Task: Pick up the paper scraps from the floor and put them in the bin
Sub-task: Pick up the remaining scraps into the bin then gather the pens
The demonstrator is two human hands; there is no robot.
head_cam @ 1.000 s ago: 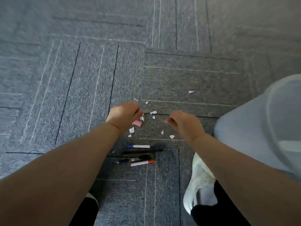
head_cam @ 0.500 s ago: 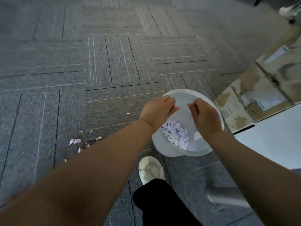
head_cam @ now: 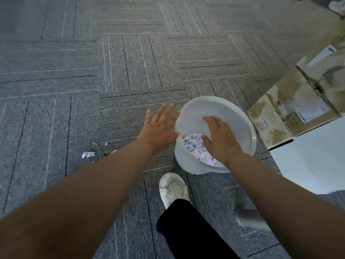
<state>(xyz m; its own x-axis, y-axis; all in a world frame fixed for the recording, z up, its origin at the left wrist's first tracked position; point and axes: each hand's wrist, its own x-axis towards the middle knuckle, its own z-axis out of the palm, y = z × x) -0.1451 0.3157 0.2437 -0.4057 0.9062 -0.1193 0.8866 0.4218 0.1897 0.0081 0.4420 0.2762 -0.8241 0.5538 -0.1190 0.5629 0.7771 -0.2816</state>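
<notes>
Both hands, left hand [head_cam: 160, 126] and right hand [head_cam: 222, 141], are spread and empty; knocking the bin [head_cam: 248, 128] spills its scraps [head_cam: 196, 146].

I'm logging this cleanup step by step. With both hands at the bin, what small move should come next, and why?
Probably reach the left hand toward the loose scraps on the carpet to its left and pinch the largest one. Both hands are open and hold nothing, the right hand over the bin, where a pile of scraps lies, so that load looks dropped.
</notes>
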